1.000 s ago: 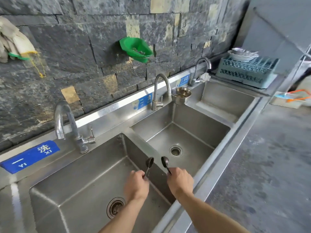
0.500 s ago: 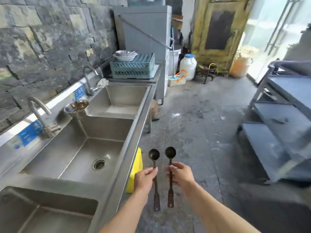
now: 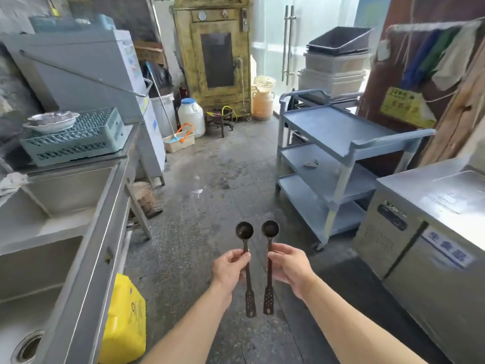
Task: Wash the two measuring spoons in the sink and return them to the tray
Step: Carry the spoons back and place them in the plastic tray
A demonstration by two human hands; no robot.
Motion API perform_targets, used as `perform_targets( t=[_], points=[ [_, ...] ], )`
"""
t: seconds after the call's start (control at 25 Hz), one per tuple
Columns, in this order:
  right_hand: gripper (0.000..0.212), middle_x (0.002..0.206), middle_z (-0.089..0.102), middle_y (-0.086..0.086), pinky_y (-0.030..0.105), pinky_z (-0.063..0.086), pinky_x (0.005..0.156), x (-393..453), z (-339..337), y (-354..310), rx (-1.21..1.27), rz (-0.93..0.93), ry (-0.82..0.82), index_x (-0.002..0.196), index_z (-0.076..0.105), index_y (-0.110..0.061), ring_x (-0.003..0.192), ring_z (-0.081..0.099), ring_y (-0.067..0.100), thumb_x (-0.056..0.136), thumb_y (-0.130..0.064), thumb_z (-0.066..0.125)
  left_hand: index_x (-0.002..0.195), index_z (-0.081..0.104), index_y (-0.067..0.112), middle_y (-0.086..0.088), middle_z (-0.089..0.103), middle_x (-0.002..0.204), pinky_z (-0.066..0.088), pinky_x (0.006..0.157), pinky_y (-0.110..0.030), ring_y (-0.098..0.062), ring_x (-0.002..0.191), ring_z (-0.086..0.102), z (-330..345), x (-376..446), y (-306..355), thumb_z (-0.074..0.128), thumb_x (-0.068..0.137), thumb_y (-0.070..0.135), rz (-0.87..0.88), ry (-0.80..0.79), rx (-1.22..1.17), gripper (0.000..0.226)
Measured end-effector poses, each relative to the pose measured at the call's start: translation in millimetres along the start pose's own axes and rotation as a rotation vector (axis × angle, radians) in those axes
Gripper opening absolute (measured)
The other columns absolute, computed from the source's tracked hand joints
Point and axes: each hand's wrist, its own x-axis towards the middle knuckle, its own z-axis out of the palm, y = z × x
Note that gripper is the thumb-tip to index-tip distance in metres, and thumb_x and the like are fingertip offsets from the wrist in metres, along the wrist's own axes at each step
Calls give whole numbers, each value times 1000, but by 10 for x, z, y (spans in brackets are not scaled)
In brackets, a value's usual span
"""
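I hold two dark, long-handled measuring spoons side by side over the grey floor, bowls up and away from me. My left hand (image 3: 231, 267) pinches the left measuring spoon (image 3: 244, 230) at mid-handle. The right measuring spoon (image 3: 270, 229) is gripped the same way by my right hand (image 3: 290, 266). Both perforated handle ends hang free below my fingers. The steel sink (image 3: 86, 248) runs along the left edge, away from my hands. A flat steel tray (image 3: 462, 190) lies on the counter at the right.
A grey three-shelf cart (image 3: 341, 143) stands ahead on the right, before a steel fridge counter (image 3: 420, 248). A teal dish rack (image 3: 76, 143) with a bowl sits past the sink. A yellow jug (image 3: 126, 324) stands under the sink edge. Open floor lies ahead.
The view has swung right, from the sink basins to the room. Both hands carried the spoons out of the sink and now hold them over the floor.
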Motion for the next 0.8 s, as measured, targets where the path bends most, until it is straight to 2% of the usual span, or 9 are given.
perform_targets(
  t=[0.08, 0.12, 0.2, 0.32, 0.48, 0.64, 0.8],
  points=[
    [21, 91, 80, 5, 30, 62, 61, -5, -394, -73, 29, -11, 57, 95, 72, -19, 82, 77, 22, 93, -2, 60, 96, 72, 13, -4, 76, 88, 51, 69, -31, -17, 76, 66, 433, 62, 55, 72, 85, 15, -7, -87, 33, 11],
    [21, 91, 80, 3, 28, 61, 59, -12, -579, -94, 34, -17, 91, 94, 72, -21, 82, 77, 21, 92, -3, 61, 97, 72, 13, -4, 75, 88, 51, 67, -29, -16, 75, 65, 644, 87, 73, 71, 85, 14, -13, -128, 43, 12],
    [21, 94, 79, 3, 28, 60, 62, -7, -912, -135, 52, -31, 170, 93, 72, -22, 86, 76, 21, 91, -3, 63, 98, 72, 15, -2, 75, 86, 50, 62, -26, -16, 72, 64, 1039, 140, 102, 69, 86, 14, -25, -208, 64, 12],
    [21, 97, 77, 1, 27, 60, 65, 40, -1341, -177, 85, -35, 297, 98, 72, -20, 89, 75, 20, 90, -2, 64, 103, 71, 18, -5, 73, 92, 51, 71, -32, -20, 79, 63, 1527, 232, 115, 67, 87, 10, -47, -331, 110, 18],
    [28, 110, 74, 7, 36, 60, 84, 175, -1787, -251, 138, -37, 476, 115, 69, -11, 99, 71, 24, 89, -3, 67, 97, 72, 21, 2, 73, 81, 51, 64, -26, -16, 71, 62, 2100, 438, 139, 67, 87, 8, -65, -453, 173, 17],
    [27, 102, 75, 6, 28, 60, 72, 458, -2149, -408, 213, -67, 608, 113, 70, -13, 96, 72, 22, 89, -2, 67, 104, 72, 17, -4, 76, 97, 55, 68, -28, -18, 83, 69, 2658, 815, 260, 67, 88, 10, -57, -578, 215, 18],
    [26, 102, 75, 6, 31, 60, 76, 841, -2348, -653, 264, -47, 715, 111, 70, -20, 96, 72, 24, 90, -4, 66, 104, 73, 15, -4, 77, 97, 59, 76, -33, -20, 88, 72, 3131, 1284, 430, 66, 89, 11, -63, -708, 252, 17]
  ],
)
